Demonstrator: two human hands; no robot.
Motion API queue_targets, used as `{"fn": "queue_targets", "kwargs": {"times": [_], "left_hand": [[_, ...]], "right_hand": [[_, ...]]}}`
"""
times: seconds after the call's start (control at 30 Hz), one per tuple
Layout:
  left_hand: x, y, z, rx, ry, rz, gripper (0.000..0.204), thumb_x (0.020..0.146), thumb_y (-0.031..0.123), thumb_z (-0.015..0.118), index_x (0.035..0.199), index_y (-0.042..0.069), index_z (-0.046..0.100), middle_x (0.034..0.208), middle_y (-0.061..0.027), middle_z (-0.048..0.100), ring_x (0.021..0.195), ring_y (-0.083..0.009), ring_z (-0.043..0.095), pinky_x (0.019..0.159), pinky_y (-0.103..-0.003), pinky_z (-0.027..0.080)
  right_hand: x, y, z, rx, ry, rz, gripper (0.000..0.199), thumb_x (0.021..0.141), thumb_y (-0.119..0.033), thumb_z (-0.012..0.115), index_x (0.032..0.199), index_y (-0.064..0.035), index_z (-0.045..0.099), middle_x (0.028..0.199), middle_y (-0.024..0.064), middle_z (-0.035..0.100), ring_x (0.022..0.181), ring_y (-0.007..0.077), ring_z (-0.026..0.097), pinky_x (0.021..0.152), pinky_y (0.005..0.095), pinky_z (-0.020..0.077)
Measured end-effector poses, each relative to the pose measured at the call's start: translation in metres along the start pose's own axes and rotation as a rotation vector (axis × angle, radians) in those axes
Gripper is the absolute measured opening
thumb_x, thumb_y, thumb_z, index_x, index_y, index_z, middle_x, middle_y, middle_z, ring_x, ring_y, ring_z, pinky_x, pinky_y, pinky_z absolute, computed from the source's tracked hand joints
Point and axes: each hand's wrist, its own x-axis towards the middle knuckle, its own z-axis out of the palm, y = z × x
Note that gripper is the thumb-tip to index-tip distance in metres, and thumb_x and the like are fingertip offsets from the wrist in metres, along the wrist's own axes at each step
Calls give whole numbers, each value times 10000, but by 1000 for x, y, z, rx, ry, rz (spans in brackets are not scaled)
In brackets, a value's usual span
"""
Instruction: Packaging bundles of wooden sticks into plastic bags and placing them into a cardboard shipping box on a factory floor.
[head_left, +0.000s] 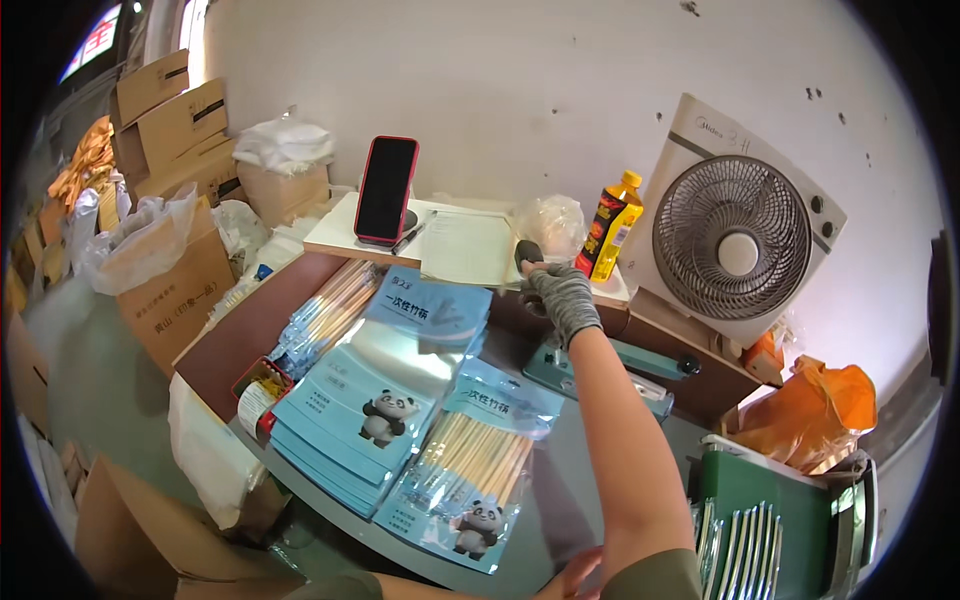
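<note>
My right hand, in a grey knit glove, is closed around the black handle of a teal heat sealer at the back of the table. The handle is raised. A filled blue bag of bamboo chopsticks with a panda picture lies in front of the sealer, its top end toward the sealer. Only the fingertips of my bare left hand show at the lower edge, near that bag's bottom corner. Beside the bag lies a stack of empty blue bags.
Clear-wrapped chopstick bundles lie left of the stack. A phone on a stand, a yellow bottle and a box fan stand at the back. An orange plastic bag and green crate sit right; cardboard boxes left.
</note>
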Motion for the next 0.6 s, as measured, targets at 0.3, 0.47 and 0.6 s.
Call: {"fn": "queue_targets", "kwargs": {"times": [0.3,0.47,0.6], "left_hand": [[17,16,-27,1468,-85,352,502,849,206,544,1268,3,357,1310,-158,365,1217,-292,347,1022,-366,248],[18,14,-21,1334,-160,409,503,857,171,529,1277,-14,324,1339,-172,328,1232,-316,329,1024,-377,250],[34,-23,-11,1557,-136,384,608,863,250,518,1316,-38,234,1372,-225,241,1269,-352,253,1047,-403,204]], "right_hand": [[-240,72,-125,-682,104,-293,177,809,-147,605,944,-34,620,714,51,607,660,121,582,596,258,459],[-470,146,-139,-960,462,69,89,795,-123,579,836,-59,626,713,99,613,691,219,593,639,331,469],[-531,211,-181,-1034,1091,30,210,807,-193,555,915,-16,591,868,133,608,821,273,584,748,367,458]]}}
